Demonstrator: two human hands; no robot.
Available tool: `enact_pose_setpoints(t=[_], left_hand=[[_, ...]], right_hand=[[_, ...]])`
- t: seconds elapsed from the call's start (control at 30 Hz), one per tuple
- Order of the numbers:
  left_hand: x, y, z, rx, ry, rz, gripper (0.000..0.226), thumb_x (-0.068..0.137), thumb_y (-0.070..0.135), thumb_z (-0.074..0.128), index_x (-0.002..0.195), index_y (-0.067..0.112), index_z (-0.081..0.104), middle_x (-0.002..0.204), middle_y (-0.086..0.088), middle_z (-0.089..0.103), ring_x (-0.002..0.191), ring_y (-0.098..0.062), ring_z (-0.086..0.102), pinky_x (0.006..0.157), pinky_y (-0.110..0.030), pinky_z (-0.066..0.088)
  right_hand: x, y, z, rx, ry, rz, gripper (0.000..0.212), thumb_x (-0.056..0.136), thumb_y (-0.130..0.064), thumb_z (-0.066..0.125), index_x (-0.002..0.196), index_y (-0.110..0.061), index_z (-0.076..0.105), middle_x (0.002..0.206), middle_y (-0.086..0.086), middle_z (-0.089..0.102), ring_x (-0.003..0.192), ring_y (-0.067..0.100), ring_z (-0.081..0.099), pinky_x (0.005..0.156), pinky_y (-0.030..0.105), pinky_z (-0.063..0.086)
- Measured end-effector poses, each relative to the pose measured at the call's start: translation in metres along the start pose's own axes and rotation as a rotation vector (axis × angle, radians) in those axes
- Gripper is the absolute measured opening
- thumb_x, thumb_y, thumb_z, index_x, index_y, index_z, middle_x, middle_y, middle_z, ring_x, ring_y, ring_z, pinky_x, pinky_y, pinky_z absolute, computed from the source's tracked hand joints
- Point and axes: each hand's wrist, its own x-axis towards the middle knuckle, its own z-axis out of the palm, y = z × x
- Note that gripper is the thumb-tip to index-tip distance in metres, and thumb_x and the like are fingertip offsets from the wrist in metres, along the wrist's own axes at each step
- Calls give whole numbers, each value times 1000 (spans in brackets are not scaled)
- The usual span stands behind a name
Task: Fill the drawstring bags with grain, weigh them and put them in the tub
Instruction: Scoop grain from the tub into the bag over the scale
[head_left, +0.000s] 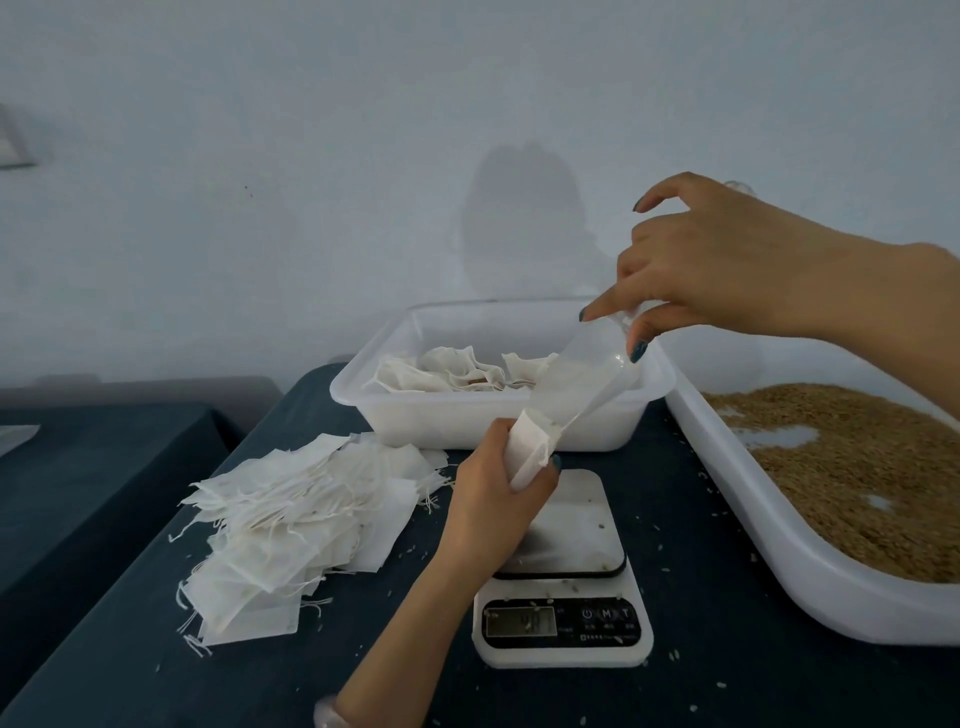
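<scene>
Head view: the left hand (493, 499) grips a small white bag (527, 449) above the scale (563, 582). The right hand (727, 270) pinches a clear scoop (582, 374), tilted into the bag's mouth. The tub (441, 418) stands just behind, with the grain (857, 467) to the right.

Wall (311, 156): plain, pale grey-blue; soft shadow (519, 228) recorded at centre.
Surface (691, 499): covered in dark blue cloth.
Left: second dark-covered table (104, 467).
Light: dim.
</scene>
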Motion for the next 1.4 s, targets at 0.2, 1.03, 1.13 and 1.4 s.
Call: enact_pose_setpoints(t=[0.2,1.03,1.13,1.4], left_hand=[[0,-2,-3,-165,-45,52,17,99,21,47,102,33,57,93,12,68,83,-8,64,67,-24,55],[15,-16,-19,-165,271,-129,23,96,30,59,119,33,61,111,25,62,99,14,56,73,-7,46],[17,-17,-22,-214,384,-147,16,95,25,58,110,30,63,101,24,63,91,17,56,65,-4,44],[20,-20,-27,-200,479,-158,12,93,19,58,100,29,62,98,18,63,85,16,55,60,0,40]], right_hand=[[-32,0,35,408,-4,359,51,73,-74,36,118,-59,55,88,-36,60,88,2,56,87,25,36],[-100,-20,118,659,-850,1056,20,101,-22,47,87,-11,56,90,6,62,75,16,59,63,25,47],[-101,-24,116,674,-990,1010,23,100,-32,52,107,-11,60,101,6,65,93,21,66,80,30,56],[-69,-48,76,602,-314,988,27,100,-42,46,107,-20,60,91,-6,62,81,16,58,68,30,45]])
